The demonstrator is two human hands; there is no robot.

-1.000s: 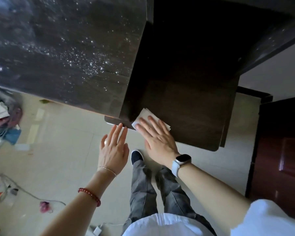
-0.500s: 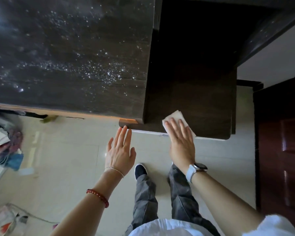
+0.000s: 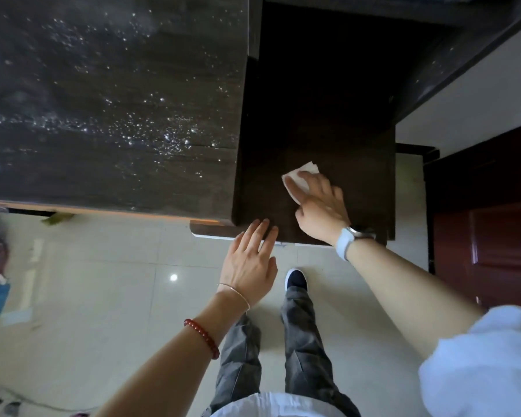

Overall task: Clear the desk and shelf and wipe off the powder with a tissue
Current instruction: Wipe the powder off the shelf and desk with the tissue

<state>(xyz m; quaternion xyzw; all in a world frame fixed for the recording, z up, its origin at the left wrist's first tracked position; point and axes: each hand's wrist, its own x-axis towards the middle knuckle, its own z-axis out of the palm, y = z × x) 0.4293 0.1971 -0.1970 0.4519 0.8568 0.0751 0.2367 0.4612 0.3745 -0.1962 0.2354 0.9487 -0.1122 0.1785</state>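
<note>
Pressing flat on the tissue (image 3: 300, 176), your right hand (image 3: 321, 206) lies with fingers extended over it on the lower dark shelf (image 3: 313, 100); nothing is pinched, the paper is simply held down under straight fingers.

Item: tissue. White, folded, its far corner showing beyond your fingertips. Position: near the front of the shelf, roughly mid-width, well apart from the back, which is in deep shadow.

Item: left hand (image 3: 250, 260). Fingers straight and together, holding nothing, tips over the front lip of the shelf; whether they actually touch the edge is hard to tell from this angle.

Item: desk (image 3: 103, 100). Higher surface to the left of the shelf, dark wood grain, scattered with white powder (image 3: 151, 133), thickest in a band toward the desk's right half.

Item: shelf surface. Too dark to say whether powder remains on it.

Relation that matters: the powder lies up and to the left of the tissue, across the step between shelf and desk. Your right hand carries the tissue, but your left is the nearer to that corner. The powder band runs roughly left to right, so a sweep along that line would likely gather it best.

Also noted: watch (image 3: 348, 239) on right wrist, red bead bracelet (image 3: 202, 337) on left.
</note>
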